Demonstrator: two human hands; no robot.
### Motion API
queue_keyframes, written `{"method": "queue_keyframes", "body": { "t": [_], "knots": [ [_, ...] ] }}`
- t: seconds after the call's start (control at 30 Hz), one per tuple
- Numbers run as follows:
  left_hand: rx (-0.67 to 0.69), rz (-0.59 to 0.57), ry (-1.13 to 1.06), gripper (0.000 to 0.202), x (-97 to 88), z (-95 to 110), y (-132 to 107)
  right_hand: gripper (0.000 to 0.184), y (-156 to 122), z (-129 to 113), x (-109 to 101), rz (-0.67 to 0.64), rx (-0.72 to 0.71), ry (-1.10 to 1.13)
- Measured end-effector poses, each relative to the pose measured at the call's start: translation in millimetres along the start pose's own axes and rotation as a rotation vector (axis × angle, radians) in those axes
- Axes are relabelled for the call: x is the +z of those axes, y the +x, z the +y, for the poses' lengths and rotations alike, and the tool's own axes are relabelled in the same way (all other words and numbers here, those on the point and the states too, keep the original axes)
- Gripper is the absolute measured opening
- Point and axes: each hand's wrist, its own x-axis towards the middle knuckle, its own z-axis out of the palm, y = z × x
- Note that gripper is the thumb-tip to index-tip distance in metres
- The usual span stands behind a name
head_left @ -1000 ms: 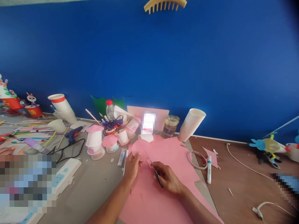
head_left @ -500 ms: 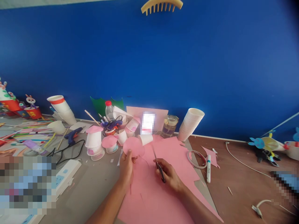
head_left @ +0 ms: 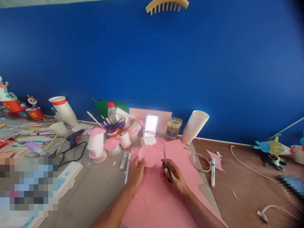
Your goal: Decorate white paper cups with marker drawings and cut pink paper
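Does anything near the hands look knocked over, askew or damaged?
Two things. A white cup lies on its side before the bright screen, at the far edge of the pink sheet. The tall cup stack leans right, though the wide lens may exaggerate it. The sheet's ragged right edge is probably from cutting. No spill shows.

Soft, even light, glaring pixelated screen [head_left: 151,125], stretched edges, dark upper-right corner

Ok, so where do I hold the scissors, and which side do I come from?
I'd take the scissors by the black handles, coming from the near side, as the right hand does. The narrow blades point away from the person, so this probably keeps fingers off the sharp end.
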Motion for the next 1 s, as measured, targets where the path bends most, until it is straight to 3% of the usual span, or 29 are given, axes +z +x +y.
{"method": "queue_keyframes", "body": {
  "t": [0.2, 0.47, 1.0],
  "knots": [
    [-0.023, -0.054, 0.015, 0.032, 4.2, 7, -5, 0.042, 1, -3, 0, -0.020, 0.006, -0.005],
    [0.009, -0.154, 0.060, 0.034, 6.2, -3, -4, 0.043, 4, -2, -1, -0.003, -0.005, -0.016],
    [-0.028, -0.203, 0.051, 0.034, 9.0, 6, -9, 0.045, 3, -4, -2, -0.059, 0.036, -0.056]
  ]
}}
